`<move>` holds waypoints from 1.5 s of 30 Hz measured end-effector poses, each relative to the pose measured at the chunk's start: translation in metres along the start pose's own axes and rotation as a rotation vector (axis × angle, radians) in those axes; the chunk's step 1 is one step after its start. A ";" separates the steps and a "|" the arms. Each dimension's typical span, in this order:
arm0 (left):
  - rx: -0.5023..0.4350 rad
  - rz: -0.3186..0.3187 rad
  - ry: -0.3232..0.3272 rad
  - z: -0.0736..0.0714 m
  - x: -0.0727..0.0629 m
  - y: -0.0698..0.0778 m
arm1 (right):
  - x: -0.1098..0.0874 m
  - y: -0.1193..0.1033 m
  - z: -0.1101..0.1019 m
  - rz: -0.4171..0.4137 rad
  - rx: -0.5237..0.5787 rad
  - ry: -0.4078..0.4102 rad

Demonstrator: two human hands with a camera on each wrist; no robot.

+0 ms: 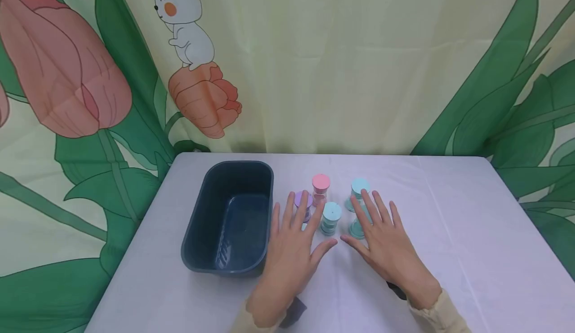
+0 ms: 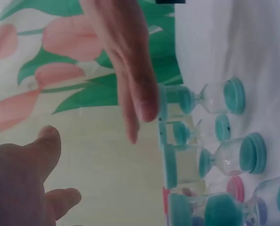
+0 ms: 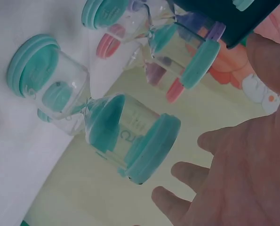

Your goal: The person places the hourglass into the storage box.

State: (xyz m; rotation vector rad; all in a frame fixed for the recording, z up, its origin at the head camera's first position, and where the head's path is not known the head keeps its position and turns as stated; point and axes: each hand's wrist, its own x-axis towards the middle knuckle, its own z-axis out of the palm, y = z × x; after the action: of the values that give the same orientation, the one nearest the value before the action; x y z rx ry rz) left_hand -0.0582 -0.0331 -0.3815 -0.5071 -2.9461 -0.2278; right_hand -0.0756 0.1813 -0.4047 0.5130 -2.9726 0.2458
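Left hand point(image 1: 291, 253), right hand point(image 1: 390, 250): fingers spread. Hourglasses point(image 1: 331, 215): upright, clear bulbs, mostly teal caps (one pink, one purple).

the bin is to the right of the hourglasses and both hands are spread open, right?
Not quite: the bin is to the left of the hourglasses, as the head view shows. The left hand and right hand are indeed spread open.

Sand timers point(image 1: 331, 218) — capped teal, pink, purple — stand upright, clustered on the table point(image 1: 471, 213).
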 end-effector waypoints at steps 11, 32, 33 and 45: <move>-0.055 -0.006 0.038 -0.015 -0.002 -0.012 | 0.003 0.005 -0.003 -0.011 -0.007 0.003; -0.232 -0.122 0.219 -0.032 -0.013 -0.051 | 0.006 0.011 -0.007 -0.031 -0.008 0.007; -0.240 -0.128 0.229 -0.033 -0.014 -0.053 | 0.006 0.011 -0.007 -0.031 0.002 0.015; -0.280 -0.157 0.333 -0.041 -0.027 -0.089 | 0.007 0.015 -0.004 -0.064 0.059 0.126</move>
State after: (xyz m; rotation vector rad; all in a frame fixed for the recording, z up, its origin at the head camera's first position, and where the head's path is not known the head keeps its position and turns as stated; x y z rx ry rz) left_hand -0.0588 -0.1318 -0.3566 -0.2389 -2.6375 -0.6783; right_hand -0.0866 0.1936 -0.4014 0.5753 -2.8291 0.3467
